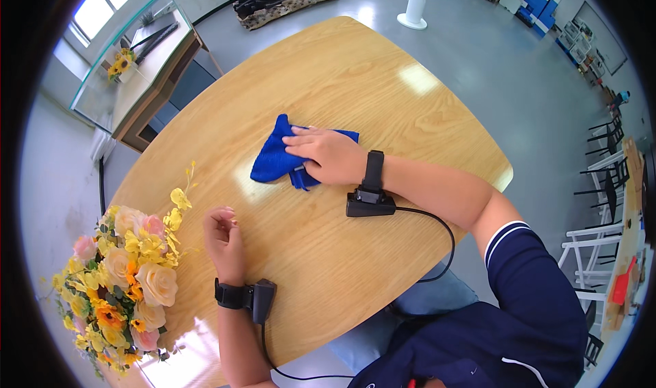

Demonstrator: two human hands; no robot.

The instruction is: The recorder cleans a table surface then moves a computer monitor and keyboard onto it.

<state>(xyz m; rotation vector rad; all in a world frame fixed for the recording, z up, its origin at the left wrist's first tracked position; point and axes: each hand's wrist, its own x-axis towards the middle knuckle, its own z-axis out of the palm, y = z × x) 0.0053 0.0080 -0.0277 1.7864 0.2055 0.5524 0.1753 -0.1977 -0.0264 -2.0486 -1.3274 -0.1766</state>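
Note:
A blue cloth lies crumpled on the wooden table, one corner pointing away from me and a fold bunched near my thumb. My right hand rests palm down on it, the fingers stretched out over the fabric and slightly apart. To the left and nearer to me, my left hand is held with its fingers curled in toward the thumb. Nothing shows between them. Each wrist wears a black strap with a small black box, the right box and the left box, each trailing a cable.
A bouquet of yellow, pink and cream flowers stands close to my left forearm. Beyond the table's left edge is a glass-topped display cabinet. A white column rises behind the far edge. Chairs line the right side.

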